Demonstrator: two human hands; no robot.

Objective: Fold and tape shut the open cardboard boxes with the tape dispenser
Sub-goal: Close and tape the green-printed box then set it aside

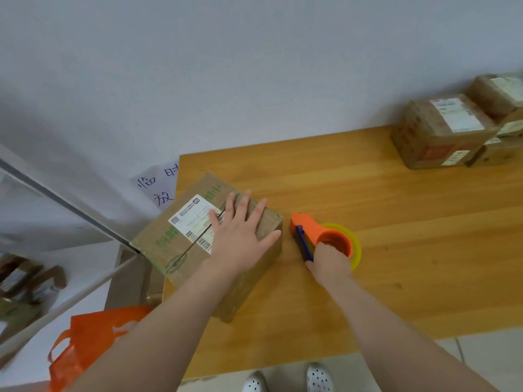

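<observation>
The left hand [240, 236] lies flat, fingers straight and spread, pressing on the top of the cardboard box [164, 236], whose flaps are folded down; the seam runs out from under its fingers across a white shipping label [192, 222]. Just right of that hand and the box, the right hand [329, 263] is curled around the orange tape dispenser [314, 229], which sits on the counter [396, 222] with its nose pointing away from the person. Well beyond the right hand, at the far right, stands a stack of other boxes [441, 131]. Below the left forearm hangs an orange bag [96, 343].
</observation>
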